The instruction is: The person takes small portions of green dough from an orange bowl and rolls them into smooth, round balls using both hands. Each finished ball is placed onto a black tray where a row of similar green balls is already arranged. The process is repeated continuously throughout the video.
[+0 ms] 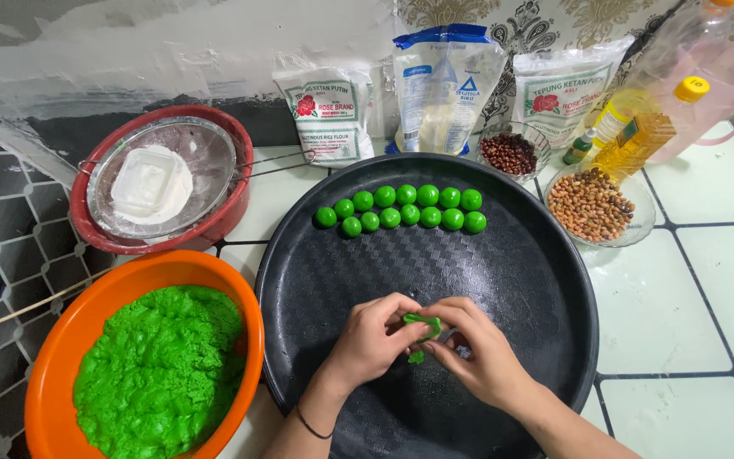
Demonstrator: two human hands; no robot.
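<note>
Over the near part of the black tray (545, 280), my left hand (371, 340) and right hand (482, 357) meet fingertip to fingertip, both pinching the green dough piece (422, 323) between them, apparently nearer my left, its long axis running left-right.

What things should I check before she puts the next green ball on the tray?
1. Piece of green dough pinched between left hand and right hand: ok.
2. Dough rounded into a ball: not ok, looks flat.
3. Bare space on black tray near the row of green balls: ok.
4. Crumb dropped under the hands: not ok.
5. Orange bowl holds more dough: ok.
6. Filling inside the piece: cannot tell.
</note>
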